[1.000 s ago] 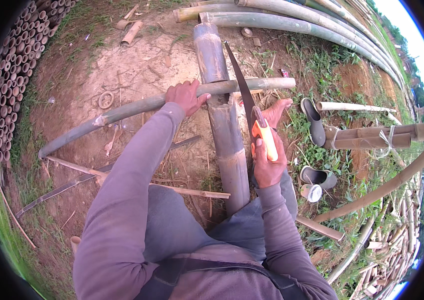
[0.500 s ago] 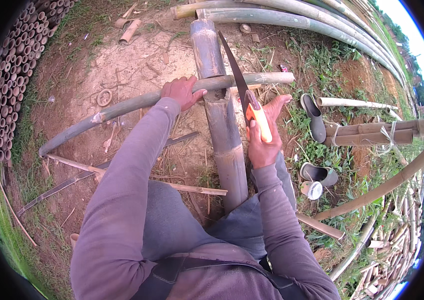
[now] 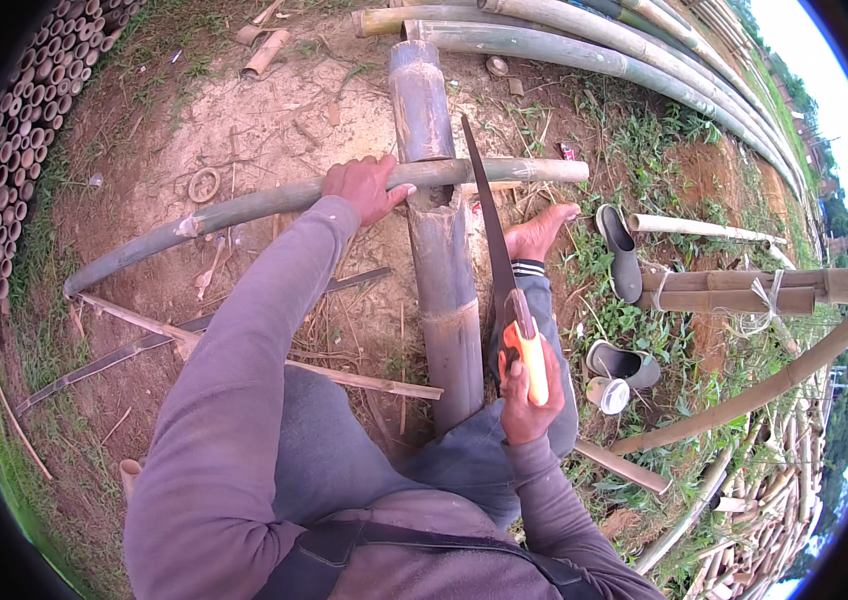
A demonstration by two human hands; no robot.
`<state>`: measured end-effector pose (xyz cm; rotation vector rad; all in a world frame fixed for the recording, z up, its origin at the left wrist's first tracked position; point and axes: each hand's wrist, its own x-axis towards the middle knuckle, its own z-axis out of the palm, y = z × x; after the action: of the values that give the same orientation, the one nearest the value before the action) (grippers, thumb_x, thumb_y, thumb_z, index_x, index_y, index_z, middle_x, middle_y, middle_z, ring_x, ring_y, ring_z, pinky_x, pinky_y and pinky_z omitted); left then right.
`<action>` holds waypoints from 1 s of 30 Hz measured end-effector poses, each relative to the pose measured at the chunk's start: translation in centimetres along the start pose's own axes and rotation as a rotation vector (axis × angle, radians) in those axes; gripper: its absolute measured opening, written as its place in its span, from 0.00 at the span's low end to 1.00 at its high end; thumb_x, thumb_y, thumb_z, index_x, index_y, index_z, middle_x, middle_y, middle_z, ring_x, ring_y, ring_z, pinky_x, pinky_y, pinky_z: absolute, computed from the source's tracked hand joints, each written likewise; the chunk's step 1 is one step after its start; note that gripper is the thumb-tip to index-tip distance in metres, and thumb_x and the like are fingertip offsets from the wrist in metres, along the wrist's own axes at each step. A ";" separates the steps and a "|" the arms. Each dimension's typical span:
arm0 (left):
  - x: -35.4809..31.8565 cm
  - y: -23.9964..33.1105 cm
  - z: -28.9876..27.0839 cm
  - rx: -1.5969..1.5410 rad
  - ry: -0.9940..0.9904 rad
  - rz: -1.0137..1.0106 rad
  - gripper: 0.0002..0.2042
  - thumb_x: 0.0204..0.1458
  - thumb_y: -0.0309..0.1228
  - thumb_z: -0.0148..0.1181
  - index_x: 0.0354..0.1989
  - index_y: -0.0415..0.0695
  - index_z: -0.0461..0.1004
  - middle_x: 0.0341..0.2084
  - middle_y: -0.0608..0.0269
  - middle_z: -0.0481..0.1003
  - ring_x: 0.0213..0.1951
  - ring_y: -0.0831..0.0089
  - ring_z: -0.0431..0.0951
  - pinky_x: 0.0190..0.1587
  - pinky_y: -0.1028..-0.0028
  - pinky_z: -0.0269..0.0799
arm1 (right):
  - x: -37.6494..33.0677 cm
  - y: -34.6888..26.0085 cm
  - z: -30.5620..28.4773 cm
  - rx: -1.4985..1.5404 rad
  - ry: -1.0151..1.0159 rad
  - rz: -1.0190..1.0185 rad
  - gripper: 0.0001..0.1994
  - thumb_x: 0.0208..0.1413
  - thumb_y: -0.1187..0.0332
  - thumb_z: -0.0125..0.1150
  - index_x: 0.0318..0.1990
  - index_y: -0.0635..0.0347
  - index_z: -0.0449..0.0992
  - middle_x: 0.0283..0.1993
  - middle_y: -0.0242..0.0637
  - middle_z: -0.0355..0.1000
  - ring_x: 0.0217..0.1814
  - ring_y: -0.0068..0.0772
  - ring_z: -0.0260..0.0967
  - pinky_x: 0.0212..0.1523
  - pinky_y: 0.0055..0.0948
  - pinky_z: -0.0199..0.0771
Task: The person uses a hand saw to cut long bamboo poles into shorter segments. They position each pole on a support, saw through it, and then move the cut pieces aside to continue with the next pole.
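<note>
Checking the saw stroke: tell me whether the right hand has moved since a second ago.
Yes. The right hand on the saw's orange handle has pulled back toward the person's body, along the thick bamboo pole that runs away from the person.

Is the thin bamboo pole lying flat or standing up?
Lying flat. The thin bamboo pole rests crosswise on the thick bamboo log, the left hand pressing it down while the right hand holds the saw.
</note>
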<state>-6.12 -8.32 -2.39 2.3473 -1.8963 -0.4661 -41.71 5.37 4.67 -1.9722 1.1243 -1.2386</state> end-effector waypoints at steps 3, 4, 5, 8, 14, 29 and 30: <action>-0.3 0.3 -0.9 0.008 -0.009 0.001 0.34 0.66 0.66 0.47 0.64 0.49 0.71 0.49 0.47 0.80 0.53 0.49 0.82 0.56 0.50 0.76 | 8.8 4.0 7.0 0.210 0.071 0.356 0.21 0.66 0.75 0.66 0.65 0.69 0.74 0.54 0.40 0.80 0.50 0.23 0.76 0.50 0.26 0.79; -0.4 0.5 -1.3 0.016 -0.021 -0.002 0.34 0.66 0.66 0.47 0.64 0.49 0.71 0.49 0.47 0.80 0.54 0.49 0.82 0.56 0.50 0.76 | 10.6 4.8 8.1 0.342 0.035 0.366 0.21 0.67 0.76 0.65 0.65 0.70 0.73 0.54 0.38 0.80 0.50 0.22 0.76 0.51 0.25 0.78; -0.5 0.5 -1.7 0.013 -0.007 -0.007 0.34 0.66 0.66 0.47 0.64 0.49 0.71 0.49 0.47 0.80 0.54 0.49 0.82 0.56 0.51 0.76 | 11.2 5.3 8.7 0.310 0.031 0.333 0.21 0.67 0.75 0.65 0.65 0.70 0.73 0.55 0.39 0.80 0.52 0.23 0.76 0.52 0.25 0.78; -0.6 0.7 -2.0 0.000 -0.013 0.006 0.34 0.66 0.66 0.47 0.64 0.48 0.71 0.48 0.47 0.80 0.53 0.48 0.82 0.56 0.51 0.76 | 7.9 4.4 6.2 0.135 0.042 0.182 0.22 0.67 0.74 0.65 0.66 0.71 0.73 0.58 0.44 0.79 0.58 0.27 0.76 0.57 0.28 0.78; -0.1 0.1 -0.6 -0.005 -0.052 0.003 0.34 0.66 0.66 0.47 0.63 0.48 0.71 0.48 0.48 0.81 0.53 0.49 0.82 0.55 0.51 0.76 | -5.9 -1.7 -3.5 0.198 -0.019 0.298 0.27 0.69 0.71 0.62 0.70 0.75 0.65 0.68 0.53 0.72 0.64 0.40 0.76 0.61 0.36 0.81; -0.3 0.4 -1.6 0.014 -0.048 0.010 0.33 0.66 0.65 0.46 0.62 0.47 0.70 0.48 0.48 0.81 0.52 0.50 0.83 0.56 0.52 0.76 | -2.9 0.0 -0.8 0.238 0.072 0.343 0.23 0.69 0.69 0.65 0.67 0.72 0.71 0.62 0.46 0.77 0.58 0.32 0.78 0.54 0.30 0.82; -0.3 0.4 -1.2 0.000 -0.046 0.012 0.34 0.66 0.65 0.46 0.63 0.47 0.70 0.48 0.48 0.81 0.52 0.50 0.83 0.56 0.52 0.76 | -4.6 -1.2 -2.2 0.222 0.061 0.299 0.24 0.69 0.69 0.65 0.67 0.73 0.70 0.62 0.47 0.76 0.59 0.33 0.78 0.55 0.30 0.82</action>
<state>-6.20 -8.26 -1.09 2.3444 -1.9286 -0.5232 -44.32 9.93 4.48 -1.5487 1.2036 -1.2104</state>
